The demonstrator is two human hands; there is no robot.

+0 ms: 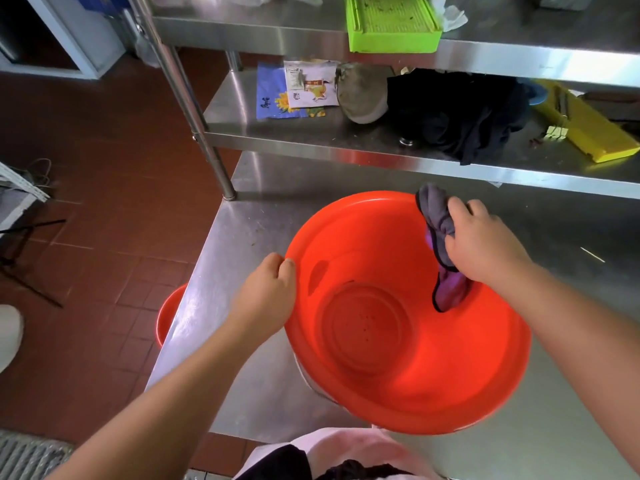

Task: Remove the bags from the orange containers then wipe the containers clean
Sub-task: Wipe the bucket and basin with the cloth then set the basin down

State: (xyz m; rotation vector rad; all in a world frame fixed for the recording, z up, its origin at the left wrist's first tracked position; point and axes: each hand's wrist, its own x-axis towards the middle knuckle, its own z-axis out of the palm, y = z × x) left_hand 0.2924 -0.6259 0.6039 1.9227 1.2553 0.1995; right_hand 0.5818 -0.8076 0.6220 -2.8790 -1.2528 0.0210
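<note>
Nearest the camera, both bare forearms reach out over the steel worktable (242, 230), and between them sits the orange basin (408, 375), tipped so its open mouth faces up toward the viewer, with no bag inside it. The left hand (266, 294) grips the basin's left rim, fingers curled over the edge and thumb along the outside, steadying it. Across the bowl, the right hand (485, 244) pinches a bunched grey-and-purple cloth (440, 223), fingers closed tight around the wad, and presses it against the inner wall at the far right, just below the rim. That's the relation that matters: the cloth sits high on the right wall, while the round base with its faint specks lies down and to the left of those fingers, toward the holding hand. The wiping hand is the nearer one to that dirt, so a sweep down and leftward looks the likely call. Down off the table's left edge, a second orange container (169, 313) peeks out on the floor side, apparently waiting its turn. Farther back, the lower shelf (277, 140) carries paper packets (304, 86), a dark garment (457, 109) and a yellow slicer (588, 126); above it sits a green tray (391, 22).
</note>
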